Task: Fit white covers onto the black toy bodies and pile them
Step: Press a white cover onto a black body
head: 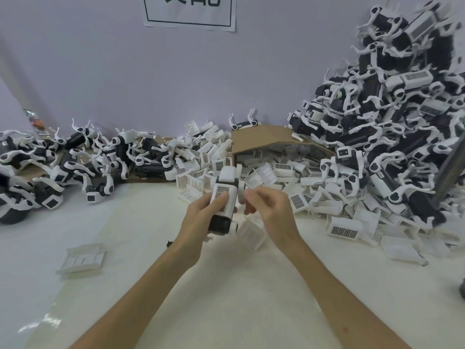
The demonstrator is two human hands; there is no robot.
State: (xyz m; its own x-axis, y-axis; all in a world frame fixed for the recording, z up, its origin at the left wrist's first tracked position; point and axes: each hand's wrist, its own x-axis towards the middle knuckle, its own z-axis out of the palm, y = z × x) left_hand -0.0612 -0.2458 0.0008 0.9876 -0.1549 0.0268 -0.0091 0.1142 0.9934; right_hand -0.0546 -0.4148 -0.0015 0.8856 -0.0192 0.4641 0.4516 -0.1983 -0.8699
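So, both hands are up over the middle of the white table (226, 298), just in front of the heap of loose covers (271, 172). The left hand (201, 217) grips a black toy body (220, 222) from its left side. Its fingers are wrapped round the body, with the thumb lying across the white cover (222, 195) that sits on top, grille patch facing up. The toy points away from the person, tilted a bit and held off the table. The right hand (271, 210) is just beside the toy on its right, fingers curled in, with the fingertips (254, 199) close to a pale bit on the toy's side. Honestly can't tell whether it's pinching that bit or only touching it.

Around all that, there's a tall pile of toys (392, 127) against the wall on the right and a lower pile (75, 162) on the left. An open cardboard box (264, 137) sits at the back between them, with covers inside and in front of it. One lone cover (83, 258) lies flat on the table left of the left forearm, well apart from the heap. A paper sign (190, 13) hangs on the wall up top, cut off by the frame.
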